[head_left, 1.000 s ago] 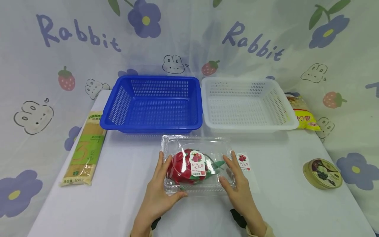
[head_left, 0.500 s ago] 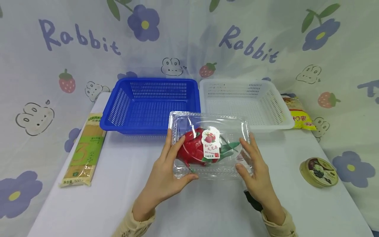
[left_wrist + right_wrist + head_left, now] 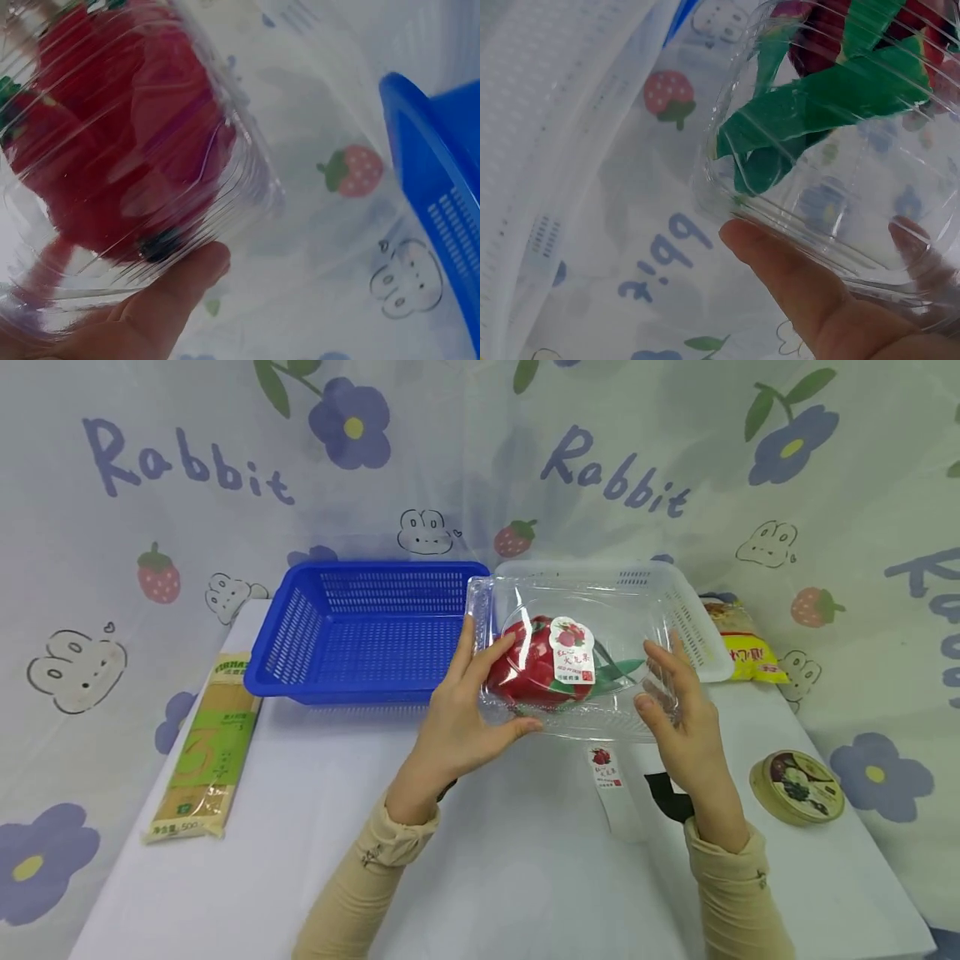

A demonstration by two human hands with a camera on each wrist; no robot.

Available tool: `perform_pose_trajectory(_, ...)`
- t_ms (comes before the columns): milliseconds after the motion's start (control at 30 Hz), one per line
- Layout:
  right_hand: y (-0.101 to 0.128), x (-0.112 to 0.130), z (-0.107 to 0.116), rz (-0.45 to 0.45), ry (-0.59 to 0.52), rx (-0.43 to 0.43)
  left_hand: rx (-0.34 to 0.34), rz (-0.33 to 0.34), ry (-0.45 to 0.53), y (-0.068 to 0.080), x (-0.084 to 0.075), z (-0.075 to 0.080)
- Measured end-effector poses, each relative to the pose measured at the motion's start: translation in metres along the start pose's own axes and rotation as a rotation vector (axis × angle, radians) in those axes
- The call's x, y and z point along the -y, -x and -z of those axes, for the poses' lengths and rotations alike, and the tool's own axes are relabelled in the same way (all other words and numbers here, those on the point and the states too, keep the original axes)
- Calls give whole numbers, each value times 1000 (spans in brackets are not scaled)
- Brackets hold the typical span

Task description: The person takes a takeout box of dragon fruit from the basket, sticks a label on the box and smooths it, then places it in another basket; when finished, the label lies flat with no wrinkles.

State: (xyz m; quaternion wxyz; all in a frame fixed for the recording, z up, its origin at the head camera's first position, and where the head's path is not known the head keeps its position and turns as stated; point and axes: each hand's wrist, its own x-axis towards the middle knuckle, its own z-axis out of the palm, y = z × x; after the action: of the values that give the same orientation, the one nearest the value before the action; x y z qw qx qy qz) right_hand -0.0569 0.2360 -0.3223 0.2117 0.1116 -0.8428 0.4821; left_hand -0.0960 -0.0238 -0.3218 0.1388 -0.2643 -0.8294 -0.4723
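A clear plastic clamshell box (image 3: 517, 597) is held up off the table between both hands, over the near part of the white basket. Inside lies a red dragon fruit (image 3: 528, 664) with green leaf tips, and a white label (image 3: 573, 652) sits on the lid. My left hand (image 3: 468, 718) grips the box's left end, thumb at the front edge and fingers up the side. At the right end my right hand (image 3: 686, 718) grips it likewise. Both wrist views show a finger against the box wall, with the fruit (image 3: 127, 135) and its green leaves (image 3: 825, 105) behind the plastic.
A blue basket (image 3: 262, 647) and a white basket (image 3: 712, 656) stand side by side at the back. Spaghetti (image 3: 202, 752) lies left, a yellow snack bag (image 3: 750, 647) and a round gold tin (image 3: 798, 787) right. A label strip (image 3: 615, 793) lies on the table near the right hand.
Both hands have lifted the clamshell box from the table and moved it forward and to the right, up to the white basket. The label strip on the table is now uncovered.
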Motion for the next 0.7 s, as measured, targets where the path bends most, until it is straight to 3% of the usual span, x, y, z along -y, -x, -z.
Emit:
perform_pose_trajectory(133, -9, -5, 7, -22, 15, -97, -35, -32, 97, -16, 1, -13)
perform_pose_trajectory(267, -25, -12, 12, -88, -9, -179, -67, -45, 128, -29, 2, -26)
perform_pose_trajectory(533, -59, -32, 25, -189, -28, -220, 122, 47, 52, -47, 6, -42)
perform_pose_trajectory(700, -71, -40, 28, -264, -50, -190, 64, 30, 14, -62, 10, -51)
